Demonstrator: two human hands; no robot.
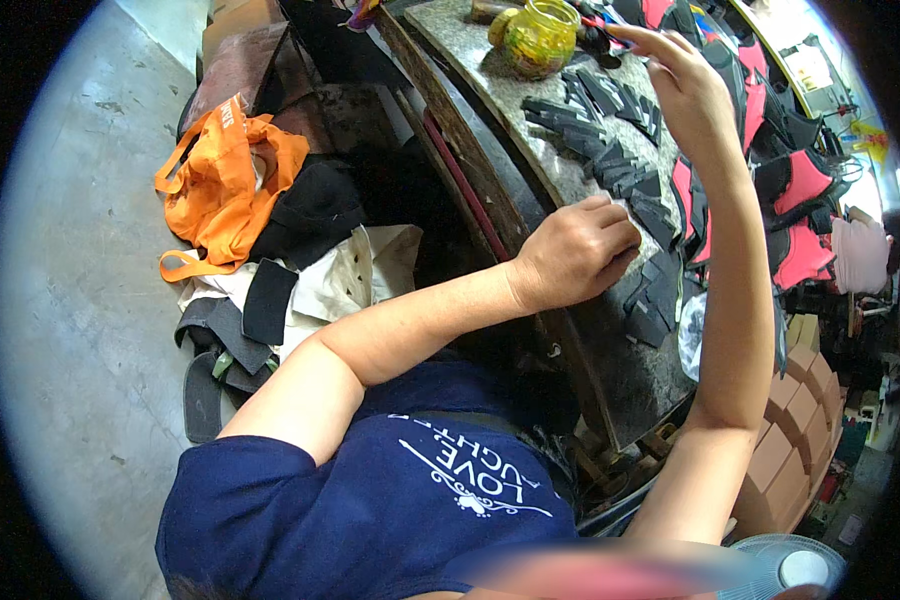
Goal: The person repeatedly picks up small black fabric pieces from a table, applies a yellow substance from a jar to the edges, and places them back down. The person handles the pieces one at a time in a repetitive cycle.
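My left hand [582,252] is closed, its fingers curled down over the near edge of the worktable [460,45]. What it holds, if anything, is hidden beneath the fingers. Close by, overlapping black flat pieces [610,160] form a long row along the tabletop. My right hand [682,92] is raised over the far part of the table, fingers stretched out and thumb apart. Its fingertips come close to a thin red object [594,20], and I cannot tell whether they touch. Left of that hand stands a jar [540,40] smeared yellow and green.
Black and pink shaped pieces [802,185] crowd the table's right side. Brown stacked blocks [790,440] stand at lower right, above a round pale-blue fan [790,565]. On the left, an orange bag [220,190] lies on white cloth [330,285] and dark fabric pieces.
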